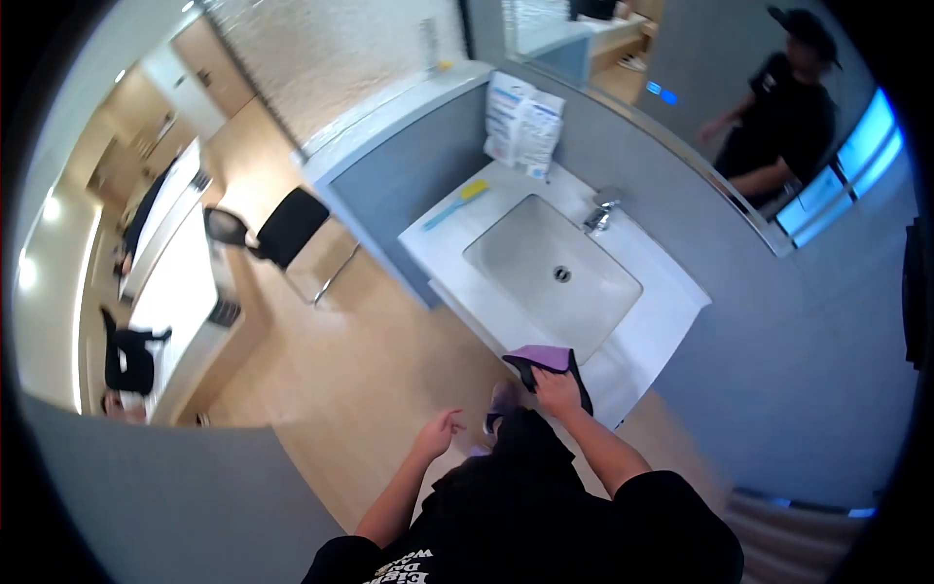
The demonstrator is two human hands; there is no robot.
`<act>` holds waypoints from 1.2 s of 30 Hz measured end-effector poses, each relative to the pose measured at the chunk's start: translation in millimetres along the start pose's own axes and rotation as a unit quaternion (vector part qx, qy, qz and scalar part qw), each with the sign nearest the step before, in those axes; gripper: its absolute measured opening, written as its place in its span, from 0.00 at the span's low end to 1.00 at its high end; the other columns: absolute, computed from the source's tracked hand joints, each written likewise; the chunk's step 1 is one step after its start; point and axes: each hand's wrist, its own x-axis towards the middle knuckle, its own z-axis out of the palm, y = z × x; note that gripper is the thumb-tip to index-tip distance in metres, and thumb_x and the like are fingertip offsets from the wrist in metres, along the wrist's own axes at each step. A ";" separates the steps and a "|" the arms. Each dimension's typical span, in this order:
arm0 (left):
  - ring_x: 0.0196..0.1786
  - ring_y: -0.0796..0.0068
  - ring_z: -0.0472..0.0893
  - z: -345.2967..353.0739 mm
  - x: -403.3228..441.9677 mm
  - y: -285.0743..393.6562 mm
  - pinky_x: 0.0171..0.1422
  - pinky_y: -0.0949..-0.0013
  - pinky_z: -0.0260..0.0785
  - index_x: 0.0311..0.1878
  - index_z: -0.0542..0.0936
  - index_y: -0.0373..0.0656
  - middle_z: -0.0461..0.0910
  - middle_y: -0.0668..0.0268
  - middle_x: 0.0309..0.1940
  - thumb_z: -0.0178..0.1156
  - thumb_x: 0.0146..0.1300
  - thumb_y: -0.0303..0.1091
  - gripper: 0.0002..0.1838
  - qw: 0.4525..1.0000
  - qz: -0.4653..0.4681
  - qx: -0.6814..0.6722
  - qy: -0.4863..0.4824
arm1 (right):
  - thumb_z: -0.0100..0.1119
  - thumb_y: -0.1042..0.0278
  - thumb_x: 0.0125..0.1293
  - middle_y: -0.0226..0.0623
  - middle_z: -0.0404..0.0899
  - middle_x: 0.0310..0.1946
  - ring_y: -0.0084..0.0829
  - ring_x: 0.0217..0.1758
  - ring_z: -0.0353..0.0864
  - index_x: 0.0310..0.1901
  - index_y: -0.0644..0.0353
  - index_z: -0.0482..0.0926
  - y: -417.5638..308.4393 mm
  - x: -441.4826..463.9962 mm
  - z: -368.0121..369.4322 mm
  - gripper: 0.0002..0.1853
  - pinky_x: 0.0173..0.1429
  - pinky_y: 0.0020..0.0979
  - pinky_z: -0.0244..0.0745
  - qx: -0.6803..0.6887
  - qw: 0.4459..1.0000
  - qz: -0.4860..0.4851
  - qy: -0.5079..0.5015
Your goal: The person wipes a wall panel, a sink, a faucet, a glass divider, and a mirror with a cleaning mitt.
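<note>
My right hand (557, 392) grips a purple and black cloth (547, 357) at the front edge of the white washbasin counter (654, 365). Part of the cloth lies against the counter's edge, and a black flap hangs beside my wrist. Off to the left of the counter, my left hand (440, 434) hangs over the floor with fingers apart and nothing in it. Behind the cloth is the sink basin (516, 255), with a chrome faucet (601, 212) at its back. A brush with a yellow head and light blue handle (455, 203) rests on the counter's left side.
A white and blue bag (523, 125) stands in the back corner of the counter. Above the basin is a mirror (700, 58) reflecting a person in black. A low grey partition (389, 161) borders the counter. Further left are a black chair (292, 228) and long desks (180, 292).
</note>
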 end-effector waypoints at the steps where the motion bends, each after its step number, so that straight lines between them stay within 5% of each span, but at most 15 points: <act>1: 0.49 0.61 0.85 -11.4 21.5 15.7 0.58 0.58 0.76 0.65 0.75 0.42 0.87 0.55 0.47 0.46 0.74 0.29 0.19 0.999 0.012 0.045 -0.024 | 0.58 0.60 0.66 0.32 0.86 0.45 0.36 0.41 0.86 0.61 0.52 0.79 -9.4 16.0 -3.5 0.22 0.51 0.43 0.73 -0.005 0.999 0.020 -0.031; 4: 0.60 0.54 0.81 -37.5 86.7 68.3 0.66 0.54 0.72 0.68 0.72 0.43 0.80 0.51 0.60 0.52 0.67 0.25 0.25 0.962 0.062 0.255 -0.080 | 0.59 0.62 0.62 0.29 0.86 0.45 0.33 0.42 0.86 0.59 0.53 0.80 -20.7 62.2 14.7 0.22 0.50 0.40 0.74 0.015 0.999 0.023 -0.033; 6: 0.66 0.52 0.75 -44.8 130.6 95.5 0.70 0.54 0.68 0.70 0.70 0.43 0.75 0.52 0.66 0.56 0.63 0.25 0.29 0.944 0.132 0.280 -0.114 | 0.57 0.64 0.62 0.27 0.86 0.45 0.31 0.43 0.86 0.59 0.53 0.81 -27.0 87.6 31.4 0.22 0.50 0.38 0.74 0.023 0.998 -0.019 0.061; 10: 0.79 0.53 0.61 -60.2 203.1 149.0 0.80 0.56 0.58 0.75 0.65 0.44 0.61 0.57 0.77 0.64 0.54 0.25 0.41 0.853 0.261 0.433 -0.128 | 0.57 0.59 0.66 0.30 0.80 0.60 0.30 0.66 0.76 0.66 0.53 0.75 -49.0 151.3 38.3 0.27 0.70 0.38 0.66 0.034 0.999 -0.010 0.021; 15: 0.84 0.53 0.47 -89.1 265.0 148.2 0.83 0.49 0.50 0.82 0.47 0.53 0.47 0.61 0.83 0.74 0.51 0.38 0.60 0.766 0.249 0.571 -0.161 | 0.59 0.55 0.65 0.30 0.81 0.60 0.31 0.66 0.76 0.65 0.52 0.76 -63.0 175.5 43.9 0.27 0.71 0.40 0.65 0.057 0.997 0.048 0.014; 21: 0.84 0.55 0.49 -132.2 313.1 127.9 0.84 0.51 0.49 0.82 0.50 0.55 0.48 0.64 0.83 0.71 0.58 0.44 0.53 0.732 0.311 0.571 -0.202 | 0.59 0.49 0.66 0.28 0.80 0.60 0.31 0.65 0.76 0.67 0.52 0.75 -63.3 147.9 43.6 0.30 0.77 0.41 0.59 0.005 0.995 0.087 0.039; 25: 0.84 0.55 0.49 -163.3 328.2 134.8 0.84 0.51 0.46 0.82 0.51 0.53 0.49 0.64 0.83 0.66 0.63 0.47 0.48 0.700 0.365 0.568 -0.231 | 0.58 0.51 0.68 0.29 0.82 0.57 0.32 0.66 0.75 0.67 0.49 0.75 -67.1 101.7 17.7 0.28 0.77 0.42 0.58 -0.037 0.982 0.182 -0.029; 27: 0.84 0.56 0.49 -178.8 342.8 134.4 0.84 0.50 0.47 0.81 0.53 0.54 0.50 0.64 0.83 0.66 0.63 0.47 0.47 0.729 0.360 0.543 -0.209 | 0.58 0.51 0.68 0.31 0.82 0.57 0.32 0.67 0.75 0.67 0.49 0.75 -68.4 83.1 5.7 0.27 0.76 0.43 0.59 -0.069 0.977 0.200 -0.011; 30: 0.83 0.56 0.52 -204.6 372.2 124.6 0.83 0.48 0.47 0.81 0.55 0.54 0.52 0.64 0.82 0.67 0.62 0.46 0.46 0.731 0.372 0.533 -0.209 | 0.60 0.56 0.67 0.37 0.80 0.58 0.39 0.65 0.76 0.64 0.53 0.76 -73.2 72.3 3.7 0.25 0.72 0.48 0.64 0.028 0.942 0.320 -0.099; 36: 0.82 0.52 0.54 -220.6 398.4 118.1 0.81 0.42 0.48 0.80 0.57 0.53 0.55 0.60 0.81 0.70 0.59 0.43 0.48 0.693 0.448 0.498 -0.266 | 0.59 0.65 0.63 0.40 0.80 0.58 0.44 0.64 0.76 0.63 0.56 0.74 -101.6 110.0 15.7 0.25 0.69 0.50 0.65 0.000 0.923 0.384 -0.014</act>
